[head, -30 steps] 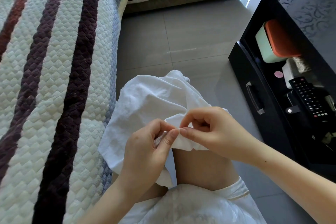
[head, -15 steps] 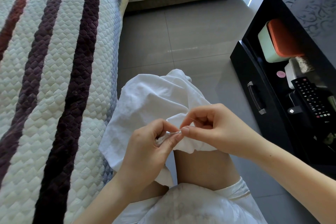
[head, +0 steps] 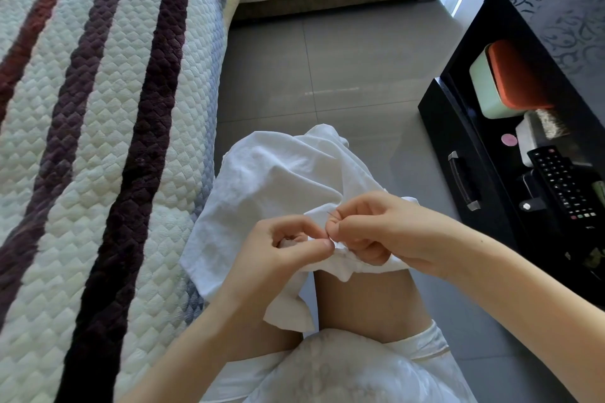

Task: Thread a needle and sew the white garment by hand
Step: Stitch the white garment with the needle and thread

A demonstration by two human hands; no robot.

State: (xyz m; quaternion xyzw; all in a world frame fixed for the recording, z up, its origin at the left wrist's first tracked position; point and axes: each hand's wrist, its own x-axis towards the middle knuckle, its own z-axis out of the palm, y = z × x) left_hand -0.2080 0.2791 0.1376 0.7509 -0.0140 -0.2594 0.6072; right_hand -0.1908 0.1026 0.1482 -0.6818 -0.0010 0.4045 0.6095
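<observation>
Moved: right hand rolled knuckles-up since half a second ago, its pinch drawn in tight against the left thumb tip; needle tipped from nearly level to steep; left hand barely shifted.
Left hand: curled, thumb and forefinger pinching a small fold of the white garment, with the thumb tip right under the right hand's pinch.
Right hand: fingers curled, thumb and forefinger clamped on the needle, lower fingers tucked against the bunched cloth.
Needle: thin dark sliver, only a short piece showing between the two thumbs at the edge of the fold; whether through the cloth, cannot tell.
White garment: draped over the lap, most of it spread beyond both hands, one corner hanging below the left hand, crumpled hem gathered under the right hand.
Knee: bare, just below the right hand and beside the hanging corner.
Sofa cover: quilted, cream with dark purple stripes, filling the space to the left of the left hand, touching the garment's left edge.
Floor: grey tiles, beyond both hands.
Table: black, patterned top, well to the right of the right hand, with a drawer handle on its near face.
Shelf under the tabletop: remote control nearest the right hand, box with an orange lid farther beyond it, small pink disc between the two.
</observation>
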